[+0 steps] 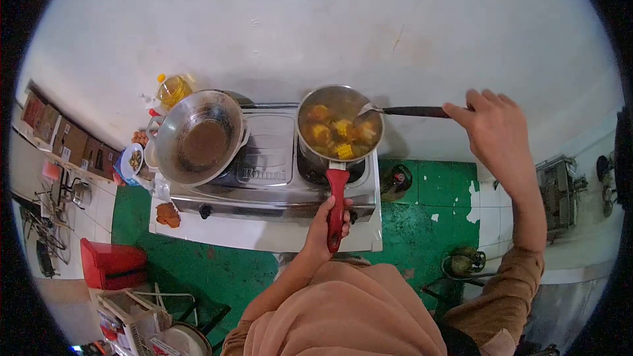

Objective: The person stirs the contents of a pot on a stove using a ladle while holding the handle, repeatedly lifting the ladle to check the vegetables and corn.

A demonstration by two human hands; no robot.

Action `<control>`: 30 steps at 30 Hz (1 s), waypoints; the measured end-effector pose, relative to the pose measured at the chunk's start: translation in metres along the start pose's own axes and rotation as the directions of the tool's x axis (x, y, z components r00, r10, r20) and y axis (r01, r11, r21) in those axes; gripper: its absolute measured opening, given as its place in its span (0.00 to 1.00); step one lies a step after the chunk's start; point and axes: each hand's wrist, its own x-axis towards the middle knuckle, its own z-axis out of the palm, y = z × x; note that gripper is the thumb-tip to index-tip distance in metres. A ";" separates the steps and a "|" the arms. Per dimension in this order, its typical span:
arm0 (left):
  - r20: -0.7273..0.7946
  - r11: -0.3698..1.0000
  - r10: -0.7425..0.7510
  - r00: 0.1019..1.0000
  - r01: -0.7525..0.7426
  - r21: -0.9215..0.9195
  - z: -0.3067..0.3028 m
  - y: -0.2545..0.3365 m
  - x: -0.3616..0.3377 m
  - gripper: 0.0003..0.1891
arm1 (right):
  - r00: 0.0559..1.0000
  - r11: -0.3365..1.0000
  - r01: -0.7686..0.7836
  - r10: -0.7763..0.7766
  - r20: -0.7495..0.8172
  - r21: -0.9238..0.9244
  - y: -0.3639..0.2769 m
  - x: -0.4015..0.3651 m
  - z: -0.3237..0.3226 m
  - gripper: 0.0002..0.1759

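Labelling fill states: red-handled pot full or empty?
Not empty: the pot shows corn sitting in liquid. Exactly how full, cannot tell; depth is hidden from above.

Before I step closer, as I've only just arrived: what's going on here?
A person stands at a stove. Their left hand grips the red handle of a pot holding corn pieces and other food in liquid. Their right hand holds a dark-handled utensil, its metal end inside the pot. A wide pan sits at the stove's left side, touched by neither hand.
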 end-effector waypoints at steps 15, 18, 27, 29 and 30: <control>-0.015 1.000 0.000 1.000 -0.001 -0.024 -0.003 -0.002 0.000 0.23 | 0.944 0.956 0.291 -0.292 0.156 0.030 -0.029 0.049 0.006 0.05; -0.016 0.999 -0.020 1.000 0.020 -0.035 -0.004 -0.002 0.001 0.23 | 0.941 0.952 0.299 -0.305 0.144 0.065 -0.044 0.043 0.024 0.05; -0.019 0.999 -0.008 1.000 0.008 -0.035 0.002 0.001 -0.001 0.24 | 0.925 0.938 0.339 -0.347 0.153 0.075 -0.070 0.040 0.079 0.03; -0.038 1.000 -0.012 0.999 0.012 -0.010 0.003 0.002 -0.002 0.24 | 0.925 0.932 0.345 -0.358 0.126 0.111 -0.070 0.045 0.087 0.04; -0.038 1.000 -0.012 0.999 0.012 -0.013 0.001 0.001 -0.001 0.24 | 0.923 0.922 0.357 -0.372 0.096 0.149 -0.069 0.047 0.091 0.04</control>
